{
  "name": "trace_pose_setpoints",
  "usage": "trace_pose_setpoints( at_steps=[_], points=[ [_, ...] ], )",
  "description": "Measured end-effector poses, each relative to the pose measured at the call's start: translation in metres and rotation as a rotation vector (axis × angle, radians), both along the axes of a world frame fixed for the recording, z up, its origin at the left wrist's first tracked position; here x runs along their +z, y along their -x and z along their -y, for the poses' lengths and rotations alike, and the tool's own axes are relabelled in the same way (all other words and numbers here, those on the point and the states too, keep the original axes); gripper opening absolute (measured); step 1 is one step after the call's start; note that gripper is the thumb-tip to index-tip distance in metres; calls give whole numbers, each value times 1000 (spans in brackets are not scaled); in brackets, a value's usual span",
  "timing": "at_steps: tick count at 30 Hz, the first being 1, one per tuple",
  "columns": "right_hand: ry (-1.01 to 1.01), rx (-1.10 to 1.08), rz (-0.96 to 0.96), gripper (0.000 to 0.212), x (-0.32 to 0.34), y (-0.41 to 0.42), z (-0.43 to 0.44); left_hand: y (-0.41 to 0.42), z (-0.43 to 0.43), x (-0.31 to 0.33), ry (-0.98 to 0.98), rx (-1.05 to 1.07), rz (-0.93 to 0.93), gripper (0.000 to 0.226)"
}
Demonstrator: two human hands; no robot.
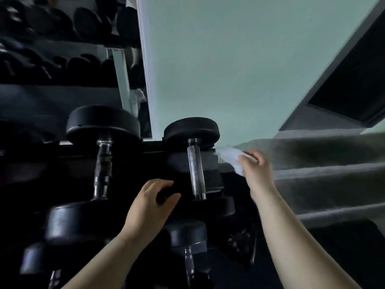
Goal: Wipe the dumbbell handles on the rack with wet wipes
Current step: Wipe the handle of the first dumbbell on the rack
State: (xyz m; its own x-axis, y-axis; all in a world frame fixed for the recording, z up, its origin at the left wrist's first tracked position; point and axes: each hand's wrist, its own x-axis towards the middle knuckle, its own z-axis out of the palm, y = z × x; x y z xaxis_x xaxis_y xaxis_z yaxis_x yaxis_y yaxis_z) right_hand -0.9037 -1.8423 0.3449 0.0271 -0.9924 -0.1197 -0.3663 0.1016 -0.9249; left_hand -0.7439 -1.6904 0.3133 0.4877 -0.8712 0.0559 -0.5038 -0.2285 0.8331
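A black dumbbell with a shiny knurled handle [195, 170] lies on the top tier of the rack [214, 178], near its right end. My right hand [257, 172] is to the right of that handle, apart from it, pinching a white wet wipe [229, 156]. My left hand [151, 207] rests left of the handle on the near black head of the dumbbell [216, 207], fingers curled over its edge. A second dumbbell [102, 163] lies to the left, its handle darker and worn.
A lower tier holds another dumbbell [188, 238] below my hands. A mirror [62, 49] at upper left reflects rows of dumbbells. A pale green wall [239, 69] stands behind the rack. Grey carpeted steps [323, 174] rise to the right.
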Motion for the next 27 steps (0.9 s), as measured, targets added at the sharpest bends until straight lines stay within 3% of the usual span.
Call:
trace_pose_setpoints(
  at_steps=[6, 11, 14, 20, 22, 25, 27],
  points=[
    [-81, 328, 34, 15, -34, -24, 30, 46, 5, -8, -121, 187, -64, 39],
    [-110, 591, 90, 14, -52, -39, 27, 62, 4, -15, -46, 376, -78, 39],
    [-41, 660, 69, 28, -58, -40, 29, 64, 5, -16, -30, 406, -66, 37],
    [64, 963, -76, 7, -59, -19, 24, 64, 4, -15, -44, 389, -110, 29],
    [115, 941, -49, 8, -57, -18, 26, 66, 4, -16, -35, 401, -120, 25],
    [224, 664, 52, 11, -41, -36, 38, 66, 4, -19, -22, 402, -127, 26],
    [311, 643, -44, 15, -33, -50, 43, 66, 3, -19, -7, 401, -131, 32]
  ],
)
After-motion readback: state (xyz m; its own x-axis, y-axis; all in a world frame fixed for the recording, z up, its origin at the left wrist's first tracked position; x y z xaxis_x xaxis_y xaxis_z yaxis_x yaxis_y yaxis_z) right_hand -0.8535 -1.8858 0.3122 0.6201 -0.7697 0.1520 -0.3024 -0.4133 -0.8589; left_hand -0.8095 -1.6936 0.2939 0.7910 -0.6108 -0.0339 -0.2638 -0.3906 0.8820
